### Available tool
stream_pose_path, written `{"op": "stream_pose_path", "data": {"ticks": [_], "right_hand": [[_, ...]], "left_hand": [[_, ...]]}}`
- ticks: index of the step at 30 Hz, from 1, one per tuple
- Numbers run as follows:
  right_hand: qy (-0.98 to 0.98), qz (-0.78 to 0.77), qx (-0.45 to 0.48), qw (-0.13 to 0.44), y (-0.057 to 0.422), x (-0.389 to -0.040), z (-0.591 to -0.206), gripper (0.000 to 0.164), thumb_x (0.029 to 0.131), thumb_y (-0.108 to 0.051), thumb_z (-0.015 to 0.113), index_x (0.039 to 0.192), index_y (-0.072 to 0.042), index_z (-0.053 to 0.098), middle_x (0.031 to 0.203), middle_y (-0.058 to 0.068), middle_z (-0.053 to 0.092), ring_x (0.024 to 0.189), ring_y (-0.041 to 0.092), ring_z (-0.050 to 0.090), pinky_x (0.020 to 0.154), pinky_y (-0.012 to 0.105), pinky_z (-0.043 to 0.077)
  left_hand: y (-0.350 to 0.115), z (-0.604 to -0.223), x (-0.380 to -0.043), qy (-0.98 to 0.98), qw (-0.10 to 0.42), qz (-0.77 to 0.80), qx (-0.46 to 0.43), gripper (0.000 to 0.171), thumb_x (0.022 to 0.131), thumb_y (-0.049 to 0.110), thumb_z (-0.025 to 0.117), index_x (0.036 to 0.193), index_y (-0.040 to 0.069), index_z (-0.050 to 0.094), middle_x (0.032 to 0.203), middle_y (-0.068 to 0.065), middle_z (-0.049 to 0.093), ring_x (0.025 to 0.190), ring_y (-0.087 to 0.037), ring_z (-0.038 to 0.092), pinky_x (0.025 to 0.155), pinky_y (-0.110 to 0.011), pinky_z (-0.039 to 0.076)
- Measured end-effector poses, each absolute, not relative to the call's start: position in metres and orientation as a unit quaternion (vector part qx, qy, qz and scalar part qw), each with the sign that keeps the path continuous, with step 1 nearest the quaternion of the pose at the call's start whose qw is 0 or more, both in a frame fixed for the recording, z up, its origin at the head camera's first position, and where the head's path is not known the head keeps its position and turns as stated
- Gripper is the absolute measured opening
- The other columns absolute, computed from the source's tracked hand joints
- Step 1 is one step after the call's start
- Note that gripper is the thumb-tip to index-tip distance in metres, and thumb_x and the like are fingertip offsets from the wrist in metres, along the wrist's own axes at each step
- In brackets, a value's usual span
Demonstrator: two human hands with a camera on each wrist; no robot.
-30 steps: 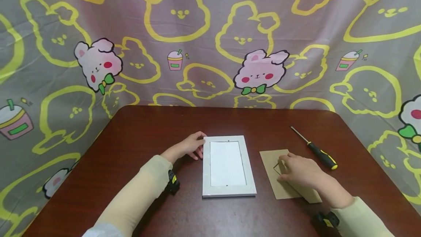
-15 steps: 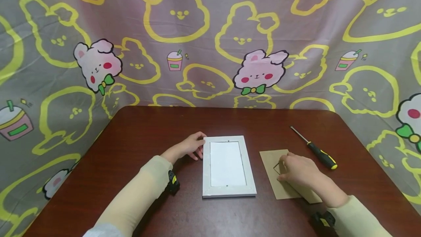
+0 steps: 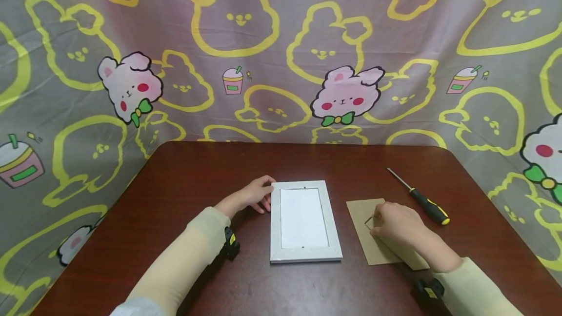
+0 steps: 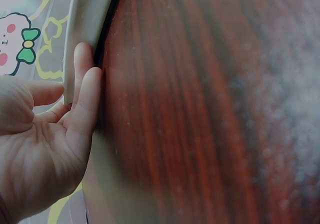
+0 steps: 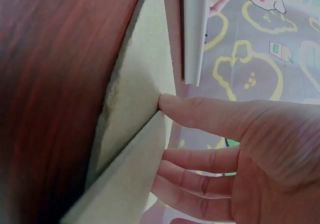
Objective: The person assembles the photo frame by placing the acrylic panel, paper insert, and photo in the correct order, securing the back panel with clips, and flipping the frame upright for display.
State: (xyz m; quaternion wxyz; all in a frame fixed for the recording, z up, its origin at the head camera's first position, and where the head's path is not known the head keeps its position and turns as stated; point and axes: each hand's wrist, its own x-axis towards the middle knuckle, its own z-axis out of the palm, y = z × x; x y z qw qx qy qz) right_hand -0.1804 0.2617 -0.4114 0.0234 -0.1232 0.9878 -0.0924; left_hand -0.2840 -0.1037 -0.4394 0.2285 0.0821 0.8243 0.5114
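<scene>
A white picture frame (image 3: pixel 275 223) lies flat mid-table, with white paper (image 3: pixel 303 218) inside its recessed opening. My left hand (image 3: pixel 255 193) grips its upper left edge; the left wrist view puts the thumb on one side of the edge (image 4: pixel 87 19) and the fingers on the other. To the right lies a brown backing board (image 3: pixel 373 250) with an angled stand flap (image 3: pixel 408 255). My right hand (image 3: pixel 399 223) pinches that flap, thumb by the fold and fingers along the far side in the right wrist view. A small dark angular outline shows beside the fingertips.
A screwdriver (image 3: pixel 428 205) with a black and yellow handle lies beyond my right hand. The dark red wooden table (image 3: pixel 210 160) meets a cartoon-patterned curtain (image 3: pixel 263 72) at the back and both sides. Each wrist wears a small black camera.
My right hand has shifted slightly, and its fingers have drawn in closer at the flap. My left hand and the frame stay where they were.
</scene>
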Motion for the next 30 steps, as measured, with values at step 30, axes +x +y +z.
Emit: {"op": "stream_pose_path", "data": {"ticks": [30], "right_hand": [[0.988, -0.091, -0.119, 0.037, 0.2613, -0.1844, -0.4148, 0.034, 0.063, -0.033, 0.081, 0.077, -0.015, 0.055, 0.073, -0.004, 0.049, 0.062, 0.013, 0.046, 0.056, 0.036, 0.040]], "left_hand": [[-0.1027, -0.4374, -0.2843, 0.821, 0.234, 0.516, 0.074, 0.026, 0.105, 0.015, 0.043, 0.129, 0.008, 0.046, 0.074, -0.014, 0.056, 0.056, -0.021, 0.063, 0.048, -0.031, 0.052]]}}
